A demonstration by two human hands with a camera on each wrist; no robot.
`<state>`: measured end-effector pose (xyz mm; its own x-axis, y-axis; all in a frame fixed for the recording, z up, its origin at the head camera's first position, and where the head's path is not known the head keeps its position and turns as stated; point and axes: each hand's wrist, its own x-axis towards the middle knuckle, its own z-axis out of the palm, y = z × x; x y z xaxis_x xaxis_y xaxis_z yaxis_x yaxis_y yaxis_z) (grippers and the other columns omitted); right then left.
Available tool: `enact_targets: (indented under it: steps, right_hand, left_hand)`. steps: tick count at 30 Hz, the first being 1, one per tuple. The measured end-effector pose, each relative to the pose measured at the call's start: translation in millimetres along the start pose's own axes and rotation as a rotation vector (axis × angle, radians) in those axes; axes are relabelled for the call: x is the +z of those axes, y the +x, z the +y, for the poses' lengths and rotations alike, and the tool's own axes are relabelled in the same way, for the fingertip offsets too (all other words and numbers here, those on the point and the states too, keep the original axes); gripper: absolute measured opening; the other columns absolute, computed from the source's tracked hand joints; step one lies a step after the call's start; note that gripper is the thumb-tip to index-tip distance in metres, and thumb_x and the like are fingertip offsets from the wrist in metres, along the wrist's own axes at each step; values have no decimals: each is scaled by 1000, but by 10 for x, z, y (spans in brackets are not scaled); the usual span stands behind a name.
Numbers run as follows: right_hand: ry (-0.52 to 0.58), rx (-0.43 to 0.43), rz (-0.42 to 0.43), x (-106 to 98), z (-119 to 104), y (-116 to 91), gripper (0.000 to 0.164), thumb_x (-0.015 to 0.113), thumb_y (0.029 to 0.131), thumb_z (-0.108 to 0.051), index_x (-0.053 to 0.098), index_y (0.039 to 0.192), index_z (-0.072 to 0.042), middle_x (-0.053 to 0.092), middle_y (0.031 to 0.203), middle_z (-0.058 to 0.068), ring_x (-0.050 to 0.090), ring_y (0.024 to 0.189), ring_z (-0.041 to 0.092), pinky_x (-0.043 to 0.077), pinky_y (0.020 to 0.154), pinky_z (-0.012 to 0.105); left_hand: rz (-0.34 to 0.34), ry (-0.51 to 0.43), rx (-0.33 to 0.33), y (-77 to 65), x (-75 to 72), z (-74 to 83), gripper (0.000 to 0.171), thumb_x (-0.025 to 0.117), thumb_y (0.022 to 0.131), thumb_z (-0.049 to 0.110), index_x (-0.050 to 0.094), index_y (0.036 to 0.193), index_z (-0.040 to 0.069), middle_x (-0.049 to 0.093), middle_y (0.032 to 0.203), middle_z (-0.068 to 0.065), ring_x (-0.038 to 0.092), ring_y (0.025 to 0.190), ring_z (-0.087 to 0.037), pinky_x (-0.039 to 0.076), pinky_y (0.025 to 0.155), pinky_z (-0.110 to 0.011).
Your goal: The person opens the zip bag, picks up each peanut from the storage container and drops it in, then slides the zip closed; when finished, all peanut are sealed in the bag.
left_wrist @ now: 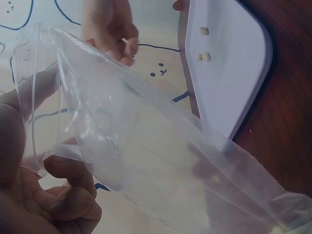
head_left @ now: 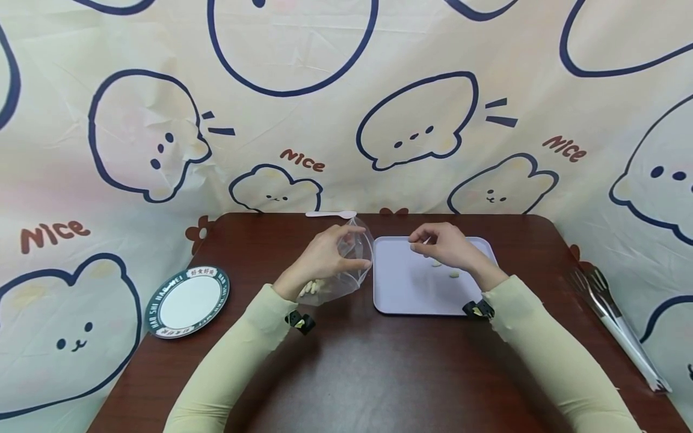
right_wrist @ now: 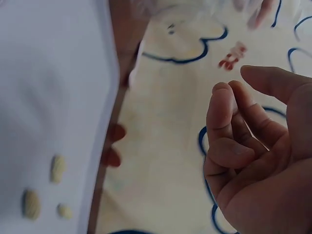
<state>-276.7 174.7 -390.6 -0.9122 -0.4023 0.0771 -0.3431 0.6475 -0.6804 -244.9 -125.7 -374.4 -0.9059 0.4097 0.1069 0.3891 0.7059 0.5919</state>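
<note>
My left hand (head_left: 325, 251) holds a clear zip-top plastic bag (head_left: 338, 287) by its mouth, thumb and fingers spread apart at the rim. Several small pale, oval, peanut-like pieces (head_left: 312, 287) lie in the lower end of the bag. Over the far part of a white tray (head_left: 400, 294) hovers my right hand (head_left: 446, 245), its fingers loosely bent. In the right wrist view the thumb stands apart from the fingertips (right_wrist: 220, 100), with nothing seen between them. A few more pale pieces (right_wrist: 31, 204) lie on the tray below.
A white plastic spoon (head_left: 331, 214) lies at the table's back edge. At the left edge sits a green-rimmed plate (head_left: 192, 300). Metal tongs (head_left: 619, 328) rest along the right edge. A patterned cloth (head_left: 335, 126) hangs behind the brown table (head_left: 368, 373).
</note>
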Motion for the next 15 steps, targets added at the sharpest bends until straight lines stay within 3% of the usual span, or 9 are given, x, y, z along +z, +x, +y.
enact_targets:
  steps: [8, 15]
  right_hand:
    - [-7, 98, -4, 1, 416, 32, 16, 69, 93, -21, 72, 104, -10, 69, 96, 7, 67, 81, 23, 51, 68, 30]
    - [-37, 171, 5, 36, 730, 69, 14, 68, 92, -18, 72, 101, -8, 68, 95, 8, 61, 81, 19, 48, 69, 29]
  left_hand:
    - [-9, -8, -2, -12, -4, -1, 72, 80, 79, 52, 54, 141, 26, 59, 114, -3, 56, 98, -20, 47, 78, -36]
    - [-8, -9, 7, -13, 1, -8, 71, 79, 79, 52, 54, 141, 26, 60, 114, -3, 57, 100, -20, 48, 80, -37]
